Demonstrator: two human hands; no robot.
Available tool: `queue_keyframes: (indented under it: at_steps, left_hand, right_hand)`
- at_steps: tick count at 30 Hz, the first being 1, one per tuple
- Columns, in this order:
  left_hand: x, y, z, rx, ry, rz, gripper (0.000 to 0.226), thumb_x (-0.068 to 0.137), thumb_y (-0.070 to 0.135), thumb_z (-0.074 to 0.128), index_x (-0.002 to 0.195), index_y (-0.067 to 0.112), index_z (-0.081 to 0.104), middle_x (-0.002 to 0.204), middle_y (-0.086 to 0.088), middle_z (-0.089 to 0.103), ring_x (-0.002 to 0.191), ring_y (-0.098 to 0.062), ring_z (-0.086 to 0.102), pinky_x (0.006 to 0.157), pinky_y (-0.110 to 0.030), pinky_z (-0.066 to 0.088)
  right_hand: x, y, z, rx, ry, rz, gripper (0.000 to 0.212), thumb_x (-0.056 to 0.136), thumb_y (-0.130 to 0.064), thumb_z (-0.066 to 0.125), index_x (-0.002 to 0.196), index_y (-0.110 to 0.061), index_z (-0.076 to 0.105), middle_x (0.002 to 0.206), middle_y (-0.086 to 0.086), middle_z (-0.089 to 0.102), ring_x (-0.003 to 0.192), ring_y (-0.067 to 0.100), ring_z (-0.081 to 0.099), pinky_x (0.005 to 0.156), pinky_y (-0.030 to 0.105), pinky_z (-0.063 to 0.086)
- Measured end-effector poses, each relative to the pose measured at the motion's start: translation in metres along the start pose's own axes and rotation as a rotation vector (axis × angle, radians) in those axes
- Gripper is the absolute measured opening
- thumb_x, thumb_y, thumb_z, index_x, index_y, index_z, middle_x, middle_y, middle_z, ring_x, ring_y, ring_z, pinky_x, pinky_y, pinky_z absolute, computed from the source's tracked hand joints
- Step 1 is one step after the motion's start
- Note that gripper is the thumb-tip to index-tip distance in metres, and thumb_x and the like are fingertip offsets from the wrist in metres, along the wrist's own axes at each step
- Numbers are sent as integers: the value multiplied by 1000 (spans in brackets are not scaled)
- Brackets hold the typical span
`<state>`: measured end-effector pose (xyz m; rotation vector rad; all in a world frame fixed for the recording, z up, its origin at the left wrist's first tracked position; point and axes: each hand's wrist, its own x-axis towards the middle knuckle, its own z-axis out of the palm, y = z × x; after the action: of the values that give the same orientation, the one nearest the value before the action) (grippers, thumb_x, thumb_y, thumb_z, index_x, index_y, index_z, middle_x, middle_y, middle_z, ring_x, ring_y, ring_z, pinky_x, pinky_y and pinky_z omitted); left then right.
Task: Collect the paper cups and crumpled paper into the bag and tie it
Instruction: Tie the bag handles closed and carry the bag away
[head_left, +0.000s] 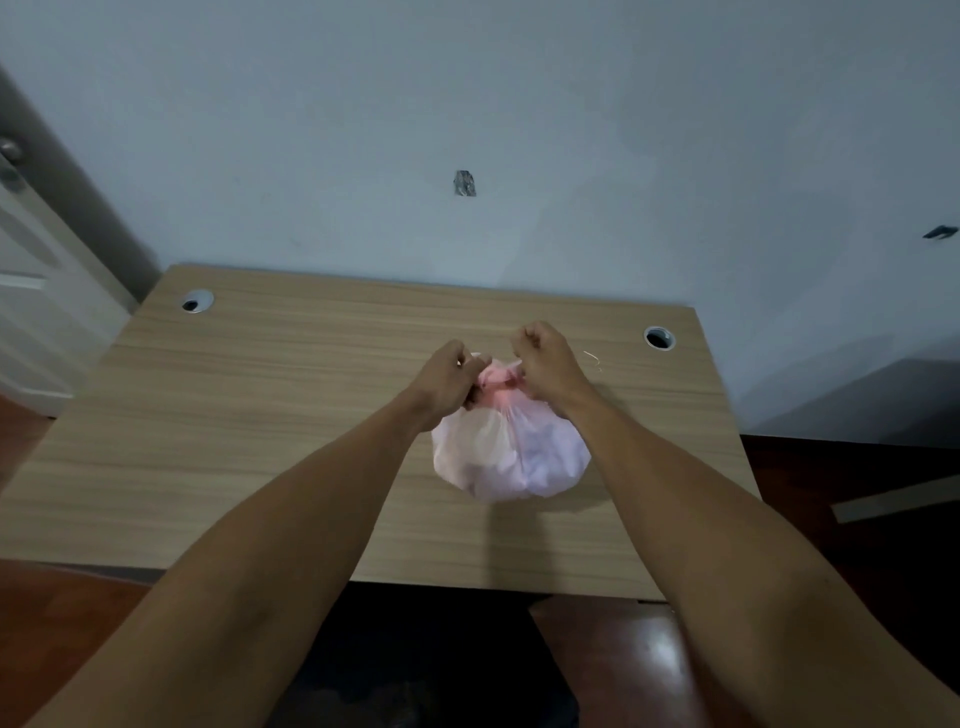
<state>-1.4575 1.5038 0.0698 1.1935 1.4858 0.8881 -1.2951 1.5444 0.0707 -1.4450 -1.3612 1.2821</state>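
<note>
A pale pink plastic bag (511, 457) sits bulging on the wooden table (260, 415), right of its middle. Pale shapes show faintly through the thin plastic; I cannot tell cups from paper. The bag's top is gathered into a twisted pink knot. My left hand (449, 376) grips the bag's left handle end beside the knot. My right hand (545, 364) is closed on the right handle end, just across the knot from the left hand. No loose cups or paper lie on the table.
Two round cable holes are set in the table, one at the back left (197, 301) and one at the back right (660, 338). A thin white scrap (592, 358) lies near the right hand. A pale wall stands behind, a door (31, 291) to the left.
</note>
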Motion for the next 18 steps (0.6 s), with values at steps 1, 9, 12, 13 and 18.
queue_keyframes:
  at_steps: [1,9,12,13,18]
  left_hand:
    - [2,0,0,-32,35,-19,28,104,22,57,81,13,44,62,-13,58,52,-18,55,50,-29,47]
    - [5,6,-14,-112,-46,-84,36,103,7,45,87,-16,68,65,-17,62,50,-14,56,52,-23,49]
    - [3,7,-14,-115,-94,-90,38,105,11,42,89,-11,69,74,-18,66,55,-14,58,55,-23,50]
    - [3,7,-14,-118,-119,-87,39,106,12,41,88,-8,69,74,-16,67,56,-13,58,55,-24,49]
    - [-8,13,-10,-88,-143,-46,33,106,15,45,77,3,53,63,-1,72,54,-15,50,51,-27,38]
  right_hand:
    - [-2,-3,-1,70,-60,60,4,99,-15,52,96,-13,52,83,6,50,58,18,53,45,26,35]
    - [-17,-4,1,2,-218,-40,16,83,-10,81,95,-3,72,82,4,70,70,17,61,62,29,52]
    - [-17,-3,4,23,-179,-65,14,94,-13,70,92,0,65,75,9,62,63,22,54,50,28,44]
    - [-17,-3,5,24,-160,-57,13,97,-13,66,94,-1,63,75,9,59,60,22,52,46,26,41]
    - [-8,1,9,-96,-30,-41,13,97,-15,59,88,-6,59,68,2,51,54,18,45,45,24,36]
